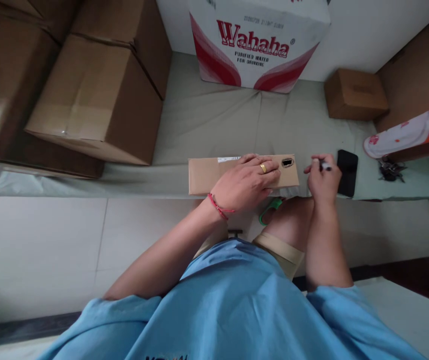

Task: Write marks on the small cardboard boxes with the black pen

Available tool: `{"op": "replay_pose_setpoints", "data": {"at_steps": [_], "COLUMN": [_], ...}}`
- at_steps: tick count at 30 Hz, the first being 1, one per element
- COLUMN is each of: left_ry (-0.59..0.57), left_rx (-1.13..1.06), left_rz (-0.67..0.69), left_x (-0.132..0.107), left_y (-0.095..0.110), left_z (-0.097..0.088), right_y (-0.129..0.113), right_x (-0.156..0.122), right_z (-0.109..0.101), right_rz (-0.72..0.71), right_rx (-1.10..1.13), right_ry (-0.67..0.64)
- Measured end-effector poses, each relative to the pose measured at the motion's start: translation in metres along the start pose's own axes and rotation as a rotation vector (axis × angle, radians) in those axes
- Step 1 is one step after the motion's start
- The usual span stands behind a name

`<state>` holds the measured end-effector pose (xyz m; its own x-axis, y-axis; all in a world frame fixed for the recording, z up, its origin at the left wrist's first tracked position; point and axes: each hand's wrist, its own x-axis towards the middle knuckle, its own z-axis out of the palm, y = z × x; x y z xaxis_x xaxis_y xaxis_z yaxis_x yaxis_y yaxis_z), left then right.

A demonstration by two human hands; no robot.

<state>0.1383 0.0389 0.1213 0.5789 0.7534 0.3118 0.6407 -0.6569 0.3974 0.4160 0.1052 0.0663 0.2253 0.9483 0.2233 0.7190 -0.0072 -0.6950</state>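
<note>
A long, narrow cardboard box (202, 177) lies along the near edge of the cloth-covered surface. My left hand (250, 177) is laid across its middle, fingers over the top and thumb at the near side, gripping it. A white label (227, 159) shows partly at the far edge. Near the box's right end is a black rectangle (287, 162) with a rough dark outline; I cannot tell whether it is a mark or a hole. Just right of the box, apart from it, my right hand (324, 180) is closed around a pen (325, 165). Its tip is not clear.
A black phone (347, 172) lies beside my right hand, with keys (391, 170) and an orange-white cylinder (405, 130) farther right. Large cartons (86, 95) stand left, a Wahaha water carton (259, 50) behind, a small box (357, 95) back right. A green loop (269, 212) shows below the edge.
</note>
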Motion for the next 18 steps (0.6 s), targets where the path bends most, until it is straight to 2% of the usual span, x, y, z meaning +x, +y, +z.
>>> {"op": "replay_pose_setpoints", "data": {"at_steps": [4, 8, 10, 14, 18], "left_ry": [-0.012, -0.034, -0.011, 0.04, -0.053], "left_rx": [-0.007, 0.005, 0.034, 0.114, 0.105], "left_rz": [-0.01, -0.028, -0.062, -0.18, -0.283], "left_x": [0.001, -0.001, -0.002, -0.002, 0.003], "left_y": [0.0, 0.002, 0.003, 0.006, 0.008], "left_z": [-0.001, -0.002, -0.002, 0.002, 0.003], "right_y": [0.034, 0.042, 0.041, 0.038, 0.041], "right_x": [0.014, 0.024, 0.021, -0.009, -0.056], "right_z": [0.006, 0.016, 0.019, 0.018, 0.006], "right_rz": [0.016, 0.075, 0.078, 0.06, 0.117], "right_rx": [-0.29, -0.345, -0.314, -0.108, 0.123], "right_ry": [-0.089, -0.221, -0.229, -0.143, -0.157]}}
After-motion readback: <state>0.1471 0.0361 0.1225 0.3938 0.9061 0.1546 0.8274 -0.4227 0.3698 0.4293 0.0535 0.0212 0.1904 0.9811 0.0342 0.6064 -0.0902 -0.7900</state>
